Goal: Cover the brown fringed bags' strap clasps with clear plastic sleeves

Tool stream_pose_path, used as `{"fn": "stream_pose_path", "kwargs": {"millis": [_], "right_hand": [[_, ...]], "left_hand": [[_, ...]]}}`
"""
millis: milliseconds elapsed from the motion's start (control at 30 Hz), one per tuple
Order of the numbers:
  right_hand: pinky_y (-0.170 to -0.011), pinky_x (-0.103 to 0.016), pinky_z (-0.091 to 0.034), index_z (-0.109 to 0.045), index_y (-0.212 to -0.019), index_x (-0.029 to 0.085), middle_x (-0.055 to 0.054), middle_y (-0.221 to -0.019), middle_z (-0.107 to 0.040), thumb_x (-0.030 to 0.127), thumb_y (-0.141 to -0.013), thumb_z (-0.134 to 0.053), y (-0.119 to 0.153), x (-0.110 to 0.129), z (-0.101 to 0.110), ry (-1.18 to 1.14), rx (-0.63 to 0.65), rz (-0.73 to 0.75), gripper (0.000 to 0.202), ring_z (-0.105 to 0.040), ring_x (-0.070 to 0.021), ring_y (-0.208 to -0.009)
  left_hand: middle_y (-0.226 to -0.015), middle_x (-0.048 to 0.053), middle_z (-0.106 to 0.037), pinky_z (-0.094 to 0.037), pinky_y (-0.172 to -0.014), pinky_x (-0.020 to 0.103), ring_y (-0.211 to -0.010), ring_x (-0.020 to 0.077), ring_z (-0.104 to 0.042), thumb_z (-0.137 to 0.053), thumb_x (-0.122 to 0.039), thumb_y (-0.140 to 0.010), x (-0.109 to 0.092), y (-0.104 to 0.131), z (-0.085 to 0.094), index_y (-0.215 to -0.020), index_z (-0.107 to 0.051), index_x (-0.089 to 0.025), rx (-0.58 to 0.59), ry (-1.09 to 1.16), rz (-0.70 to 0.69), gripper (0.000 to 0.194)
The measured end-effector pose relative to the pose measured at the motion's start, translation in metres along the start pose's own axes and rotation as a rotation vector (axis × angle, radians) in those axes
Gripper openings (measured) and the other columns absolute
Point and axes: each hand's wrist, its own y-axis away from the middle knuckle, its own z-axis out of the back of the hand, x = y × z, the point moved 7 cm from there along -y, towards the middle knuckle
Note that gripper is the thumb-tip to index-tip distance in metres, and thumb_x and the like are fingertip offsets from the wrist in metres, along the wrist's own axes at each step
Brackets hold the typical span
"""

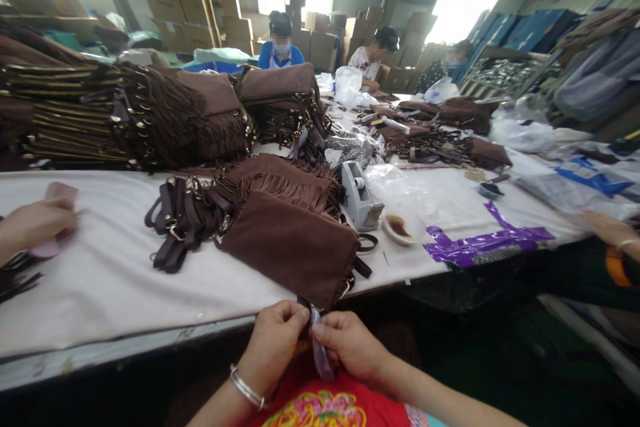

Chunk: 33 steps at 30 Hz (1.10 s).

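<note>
A brown suede-like bag (295, 247) lies at the table's front edge, its near corner reaching my hands. My left hand (277, 337), with a silver bangle at its wrist, pinches a small dark strap end at that corner. Right beside it, my right hand (350, 347) is closed on a translucent, purplish plastic strip (321, 357). The strip's upper end meets the strap end between my fingertips, and its lower part hangs over a red garment. Exactly how the two are joined is hidden by my fingers.
Behind the bag lie a fringed bag (285, 177) and a bundle of dark straps (183, 213). A grey tape dispenser (357, 197) and a small bowl of brown stuff (399, 227) stand right. Tall bag stacks (90, 113) rise left. Other people's hands (37, 227) appear at both sides.
</note>
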Motion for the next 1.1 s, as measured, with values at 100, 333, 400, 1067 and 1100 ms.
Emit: {"fn": "stream_pose_path", "kwargs": {"millis": [100,333,400,1067,1100], "right_hand": [[-0.043,-0.022,-0.025,-0.053,-0.053,0.015,0.005,-0.044,-0.043,0.05,-0.07,-0.069,0.002,0.011,0.003,0.203,-0.066,0.083,0.042,-0.033,-0.0066,-0.042],[-0.046,-0.022,-0.031,-0.056,-0.051,0.015,0.002,-0.048,-0.051,0.029,-0.075,-0.058,0.002,0.013,0.004,0.374,-0.186,0.157,0.028,-0.042,-0.0099,-0.047],[-0.045,-0.022,-0.031,-0.058,-0.053,0.014,0.001,-0.049,-0.053,0.03,-0.076,-0.057,0.001,0.01,0.004,0.365,-0.203,0.16,0.028,-0.044,-0.0104,-0.048],[-0.05,-0.022,-0.031,-0.058,-0.058,0.012,0.001,-0.055,-0.046,0.055,-0.081,-0.06,0.033,0.062,-0.018,0.253,0.089,0.364,0.049,-0.038,-0.0087,-0.052],[-0.05,-0.022,-0.032,-0.058,-0.058,0.012,0.001,-0.055,-0.047,0.056,-0.082,-0.058,0.034,0.063,-0.011,0.257,0.048,0.394,0.05,-0.04,-0.0093,-0.053]], "left_hand": [[-0.046,-0.007,-0.046,-0.033,-0.044,0.021,-0.043,0.0098,-0.038,-0.064,-0.033,-0.072,-0.004,0.0,0.0,-0.059,-0.054,-0.019,-0.024,-0.054,-0.023,0.021],[-0.055,0.003,-0.059,-0.035,-0.055,0.026,-0.055,0.017,-0.049,-0.059,-0.033,-0.08,-0.035,0.013,-0.005,-0.056,-0.062,-0.02,-0.066,-0.569,-0.42,0.028],[-0.063,0.007,-0.062,-0.038,-0.063,0.028,-0.06,0.0192,-0.052,-0.06,-0.028,-0.08,-0.04,0.022,-0.009,-0.063,-0.068,-0.021,0.0,-0.63,-0.542,0.02],[-0.083,0.007,-0.072,-0.054,-0.054,0.023,-0.066,0.015,-0.066,-0.066,-0.024,-0.082,-0.052,-0.011,-0.021,-0.096,-0.064,-0.012,0.138,0.565,0.088,0.019],[-0.089,0.008,-0.073,-0.056,-0.058,0.024,-0.071,0.0163,-0.068,-0.066,-0.019,-0.081,-0.06,-0.01,-0.021,-0.099,-0.064,-0.012,0.118,0.577,0.053,0.019]]}}
